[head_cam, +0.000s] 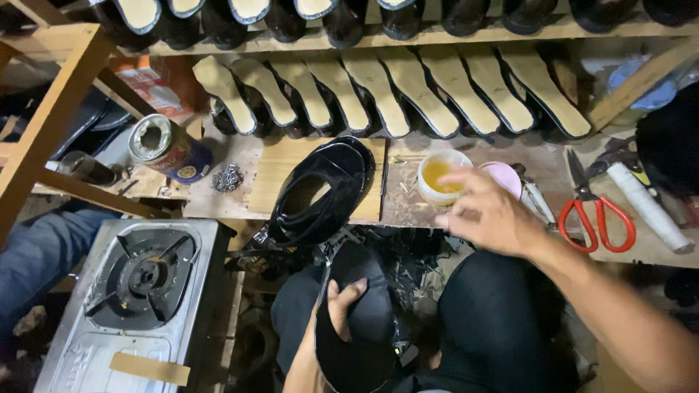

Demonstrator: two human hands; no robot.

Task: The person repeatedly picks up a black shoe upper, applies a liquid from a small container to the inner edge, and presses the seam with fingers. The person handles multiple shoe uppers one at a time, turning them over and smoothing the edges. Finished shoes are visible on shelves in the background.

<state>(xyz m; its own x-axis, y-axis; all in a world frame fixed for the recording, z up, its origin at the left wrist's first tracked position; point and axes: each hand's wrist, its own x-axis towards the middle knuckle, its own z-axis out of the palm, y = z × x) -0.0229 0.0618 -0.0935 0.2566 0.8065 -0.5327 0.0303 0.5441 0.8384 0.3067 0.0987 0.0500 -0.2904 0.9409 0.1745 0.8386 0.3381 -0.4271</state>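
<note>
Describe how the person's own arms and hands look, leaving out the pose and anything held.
Both hands are bare: no gloves, rings or watch show. The left hand and its forearm are uncovered as far as the frame shows. The right hand leads into a bare forearm, with no sleeve visible up to the picture's edge. The fingers carry no tape or markings that can be made out.

Right hand point(486, 215) motion-blurred — its fingertips hide the cup's point(439, 177) rim.

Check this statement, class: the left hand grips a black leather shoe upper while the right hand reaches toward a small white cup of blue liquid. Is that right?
Wrong in one respect: the head view shows the small white cup holds amber-yellow liquid, not blue. The left hand does grip the black leather shoe upper, and the right hand reaches toward the cup.
</note>
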